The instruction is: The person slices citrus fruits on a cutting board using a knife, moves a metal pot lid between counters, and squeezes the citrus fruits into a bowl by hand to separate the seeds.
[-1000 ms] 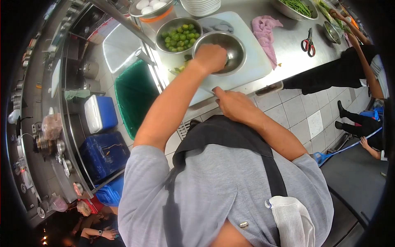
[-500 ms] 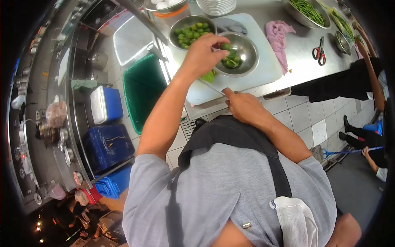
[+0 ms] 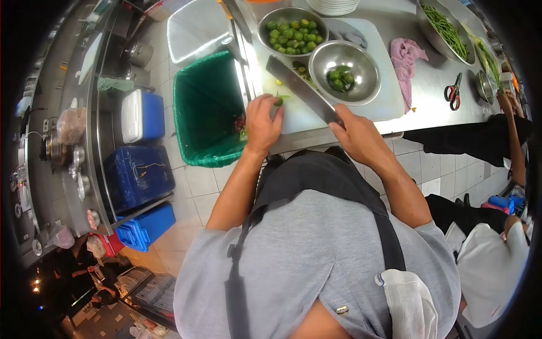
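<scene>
My right hand (image 3: 361, 134) grips the handle of a wide-bladed cleaver (image 3: 299, 87), its blade slanting up and left across the white cutting board (image 3: 384, 104). At the board's near-left edge, my left hand (image 3: 263, 123) pinches a small green lime (image 3: 278, 101) between thumb and fingers. A bit of green peel or leaf lies beside that lime. Partly behind the blade are other green pieces (image 3: 301, 69). A steel bowl (image 3: 370, 85) on the board has several green lime pieces (image 3: 341, 78) in it. Behind it stands a bowl of whole limes (image 3: 293, 37).
A green-lined bin (image 3: 186, 113) stands left of the counter. Red-handled scissors (image 3: 453, 93) and a pink cloth (image 3: 405, 62) lie to the right, near a bowl of green beans (image 3: 446, 31). Stacked white plates (image 3: 333, 5) are at the back. Other people are at right.
My left hand has come away from the steel bowl to the board's left edge, holding a lime. The cleaver has been raised and is now in fuller view over the board.
</scene>
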### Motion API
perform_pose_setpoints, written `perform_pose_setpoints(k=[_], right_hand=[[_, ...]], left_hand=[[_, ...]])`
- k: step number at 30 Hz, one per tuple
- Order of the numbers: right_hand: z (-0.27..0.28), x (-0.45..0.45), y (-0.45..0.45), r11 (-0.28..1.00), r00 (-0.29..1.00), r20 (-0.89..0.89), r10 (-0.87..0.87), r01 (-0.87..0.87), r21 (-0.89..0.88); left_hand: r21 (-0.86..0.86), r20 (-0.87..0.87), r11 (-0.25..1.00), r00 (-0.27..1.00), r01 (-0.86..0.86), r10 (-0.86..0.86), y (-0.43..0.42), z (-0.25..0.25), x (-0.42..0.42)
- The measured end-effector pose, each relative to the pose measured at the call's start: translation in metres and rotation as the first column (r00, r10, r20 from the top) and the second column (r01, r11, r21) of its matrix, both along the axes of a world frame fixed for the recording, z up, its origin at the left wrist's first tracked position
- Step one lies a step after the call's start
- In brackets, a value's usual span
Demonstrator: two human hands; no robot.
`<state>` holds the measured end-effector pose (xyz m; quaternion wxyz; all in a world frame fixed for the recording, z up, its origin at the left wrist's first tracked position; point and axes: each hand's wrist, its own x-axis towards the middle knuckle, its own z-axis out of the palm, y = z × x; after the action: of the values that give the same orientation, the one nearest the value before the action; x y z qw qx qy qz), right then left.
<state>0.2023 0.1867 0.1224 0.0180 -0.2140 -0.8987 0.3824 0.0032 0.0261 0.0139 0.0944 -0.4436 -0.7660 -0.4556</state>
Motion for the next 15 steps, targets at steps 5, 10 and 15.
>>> perform_pose_setpoints(k=[5, 10, 15], right_hand=[[-0.001, 0.003, -0.003, 0.997, 0.995, 0.056, 0.079, -0.079, -0.005], [-0.001, 0.010, -0.003, 0.997, 0.992, 0.101, 0.075, -0.075, -0.005], [0.005, 0.014, -0.002, 0.997, 0.987, 0.140, 0.082, -0.081, -0.017]], left_hand=[[-0.032, 0.041, 0.999, 0.999, 0.000, 0.001, -0.005, -0.002, -0.002], [-0.086, 0.183, 0.996, 0.983, 0.037, -0.021, -0.004, 0.005, -0.008], [-0.087, 0.259, 0.995, 0.966, 0.047, -0.023, -0.002, 0.010, -0.009]])
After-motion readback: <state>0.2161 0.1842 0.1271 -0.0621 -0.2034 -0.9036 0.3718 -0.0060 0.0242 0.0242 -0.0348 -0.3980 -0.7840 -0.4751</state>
